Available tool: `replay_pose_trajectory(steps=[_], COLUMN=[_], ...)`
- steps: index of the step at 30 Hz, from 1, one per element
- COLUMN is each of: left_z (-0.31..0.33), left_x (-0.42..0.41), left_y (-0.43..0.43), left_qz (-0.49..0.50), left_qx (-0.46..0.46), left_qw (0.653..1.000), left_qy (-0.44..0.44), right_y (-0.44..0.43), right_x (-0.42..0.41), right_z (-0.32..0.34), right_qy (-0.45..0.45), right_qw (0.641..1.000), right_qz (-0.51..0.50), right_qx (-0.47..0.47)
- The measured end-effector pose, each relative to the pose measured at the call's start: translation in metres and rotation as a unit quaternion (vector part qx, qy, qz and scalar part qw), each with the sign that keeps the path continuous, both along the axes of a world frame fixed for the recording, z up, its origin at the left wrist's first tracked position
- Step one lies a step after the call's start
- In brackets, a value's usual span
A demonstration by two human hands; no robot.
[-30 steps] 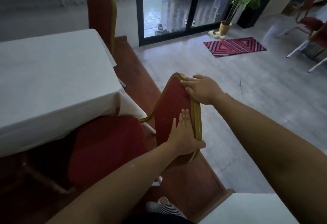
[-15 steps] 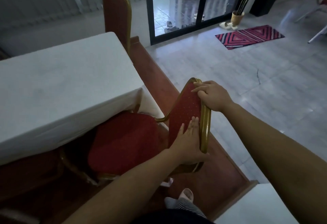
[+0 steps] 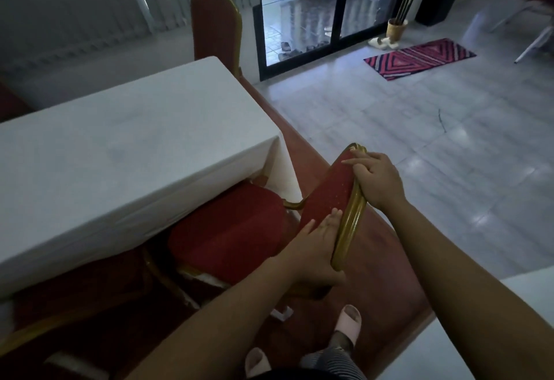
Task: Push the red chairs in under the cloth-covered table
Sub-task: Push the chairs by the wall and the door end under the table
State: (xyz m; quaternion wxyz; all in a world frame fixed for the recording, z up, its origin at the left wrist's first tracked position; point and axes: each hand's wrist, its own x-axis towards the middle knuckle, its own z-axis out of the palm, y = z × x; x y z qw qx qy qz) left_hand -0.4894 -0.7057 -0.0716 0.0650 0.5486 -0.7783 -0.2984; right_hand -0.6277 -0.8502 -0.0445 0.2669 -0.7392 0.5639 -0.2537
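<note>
A red chair [image 3: 230, 229] with a gold frame stands at the near corner of the white cloth-covered table [image 3: 120, 151]; its seat sits partly under the cloth's edge. My right hand [image 3: 374, 178] grips the top of the chair's backrest. My left hand [image 3: 311, 250] lies with its palm and fingers flat on the red padding and its thumb wrapped round the gold frame at the lower backrest. A second red chair [image 3: 215, 22] stands upright at the table's far end. The near chair's legs are mostly hidden.
A reddish carpet strip [image 3: 302, 145] runs along the table on the grey tile floor. Beyond are a glass sliding door [image 3: 317, 7], a potted plant [image 3: 398, 19], a striped mat [image 3: 419, 57] and more chairs [image 3: 536, 10] at the far right. A white surface [image 3: 479, 334] fills the lower right corner.
The chair seat has slid further toward and under the cloth's edge, with both hands still on the backrest. The view has shifted, so the table and chair appear more to the right.
</note>
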Motion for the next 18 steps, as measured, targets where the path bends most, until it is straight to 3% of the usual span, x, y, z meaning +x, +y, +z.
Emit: replay_pose_trajectory(steps=[7, 18], left_z=[-0.008, -0.009], left_x=[0.056, 0.134], left_y=[0.05, 0.112], left_qz=[0.004, 0.027], left_qx=[-0.027, -0.043], left_qw=[1.0, 0.996], left_qy=[-0.002, -0.08], right_y=[0.058, 0.115], right_x=[0.035, 0.086], right_z=[0.0, -0.005], right_qy=[0.006, -0.002], right_qw=[0.999, 0.998], right_qz=[-0.037, 0.051], right_qx=[-0.039, -0.032])
